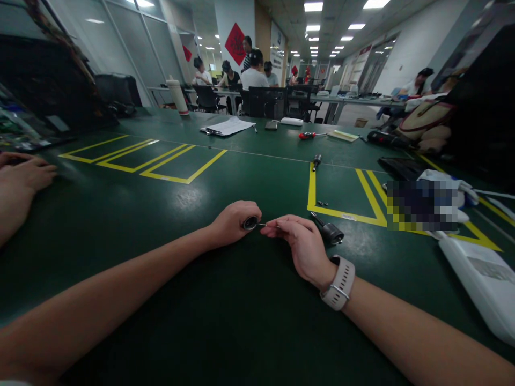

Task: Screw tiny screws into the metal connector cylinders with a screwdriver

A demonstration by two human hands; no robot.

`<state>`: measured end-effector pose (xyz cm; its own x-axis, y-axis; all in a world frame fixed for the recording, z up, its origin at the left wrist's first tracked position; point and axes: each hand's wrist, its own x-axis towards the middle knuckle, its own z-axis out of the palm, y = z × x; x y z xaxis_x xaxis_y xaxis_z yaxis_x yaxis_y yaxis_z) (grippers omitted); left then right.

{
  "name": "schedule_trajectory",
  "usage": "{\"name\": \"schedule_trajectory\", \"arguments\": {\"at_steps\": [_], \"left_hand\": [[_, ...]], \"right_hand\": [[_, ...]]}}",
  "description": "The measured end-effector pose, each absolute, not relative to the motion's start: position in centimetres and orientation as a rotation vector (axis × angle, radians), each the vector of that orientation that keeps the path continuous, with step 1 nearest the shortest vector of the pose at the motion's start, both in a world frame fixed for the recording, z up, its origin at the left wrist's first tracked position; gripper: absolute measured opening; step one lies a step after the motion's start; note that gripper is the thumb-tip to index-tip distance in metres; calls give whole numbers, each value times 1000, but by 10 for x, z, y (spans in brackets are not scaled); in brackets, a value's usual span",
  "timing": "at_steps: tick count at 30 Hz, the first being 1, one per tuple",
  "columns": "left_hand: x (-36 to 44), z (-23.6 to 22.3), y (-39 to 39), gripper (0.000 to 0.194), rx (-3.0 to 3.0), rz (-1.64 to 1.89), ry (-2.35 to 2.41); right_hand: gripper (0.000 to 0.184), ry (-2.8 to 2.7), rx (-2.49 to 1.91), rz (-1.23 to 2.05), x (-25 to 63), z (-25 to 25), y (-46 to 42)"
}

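Observation:
My left hand [235,222] is closed around a dark metal cylinder [250,223] whose round, hollow end faces right. Pinched in the fingers of my right hand [300,238] is a thin metal rod [263,224]; its tip reaches to the cylinder's side. My fingers hide the rest of the rod. Just beyond my right hand, a black cylindrical tool part with a shank [330,232] lies on the table. Farther off lies a small dark metal fitting [317,162], and several tiny dark pieces [322,203] rest inside a yellow tape outline.
Yellow tape [346,215] marks the green table [241,327]. A red-handled screwdriver [307,135], papers [229,126] and a bottle [177,96] stand or lie farther back. At right is a white case [478,279]. Another person's hand [24,179] rests at far left.

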<state>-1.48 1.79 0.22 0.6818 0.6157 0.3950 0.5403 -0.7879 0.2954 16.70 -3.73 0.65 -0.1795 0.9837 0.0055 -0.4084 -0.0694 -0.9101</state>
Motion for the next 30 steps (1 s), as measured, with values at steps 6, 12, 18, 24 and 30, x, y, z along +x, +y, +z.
{"name": "schedule_trajectory", "arguments": {"at_steps": [6, 12, 18, 24, 30], "left_hand": [[-16, 5, 16, 9, 2734, 720, 910], [-16, 6, 16, 10, 2758, 648, 915], [-16, 5, 18, 11, 2708, 610, 939], [-17, 2, 19, 9, 2654, 667, 927], [-16, 1, 18, 9, 2654, 698, 946]], "right_hand": [[15, -1031, -808, 1508, 167, 4, -39], [15, -1059, -807, 1519, 168, 5, -38], [17, -1037, -796, 1517, 170, 2, -37], [19, -1088, -793, 1500, 171, 0, -38], [20, -1106, -797, 1476, 171, 4, -40]]}}
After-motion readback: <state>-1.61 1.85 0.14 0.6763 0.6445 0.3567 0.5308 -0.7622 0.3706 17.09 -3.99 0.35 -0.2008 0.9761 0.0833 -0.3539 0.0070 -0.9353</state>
